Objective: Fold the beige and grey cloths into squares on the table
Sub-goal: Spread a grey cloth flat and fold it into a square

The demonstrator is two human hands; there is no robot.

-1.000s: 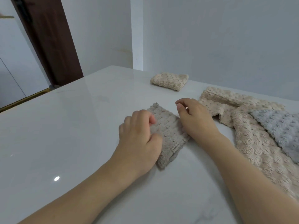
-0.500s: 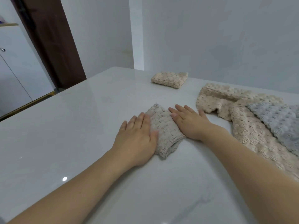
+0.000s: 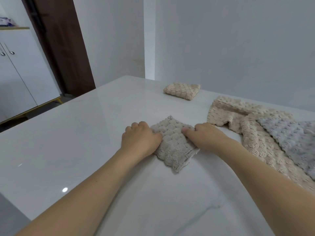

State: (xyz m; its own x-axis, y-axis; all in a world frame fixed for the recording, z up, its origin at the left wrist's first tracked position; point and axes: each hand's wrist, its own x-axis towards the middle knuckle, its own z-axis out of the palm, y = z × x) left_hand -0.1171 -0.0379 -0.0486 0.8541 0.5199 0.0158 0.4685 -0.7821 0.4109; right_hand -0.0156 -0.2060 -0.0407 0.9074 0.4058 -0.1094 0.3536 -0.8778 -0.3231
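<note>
Both hands, left hand (image 3: 140, 140) and right hand (image 3: 207, 137), fingers curled gripping folded cloth (image 3: 173, 143), glossy white tabletop (image 3: 85, 142), loose cloths (image 3: 265, 133) beside, pale walls

Both hands (image 3: 140, 142) (image 3: 204, 138) curled (knuckles up), forearms converging.

A dark brown door (image 3: 63, 48) stands beside a white cabinet (image 3: 18, 74) with two small metal handles (image 3: 7, 51), left of the pale wall (image 3: 230, 45)
</note>
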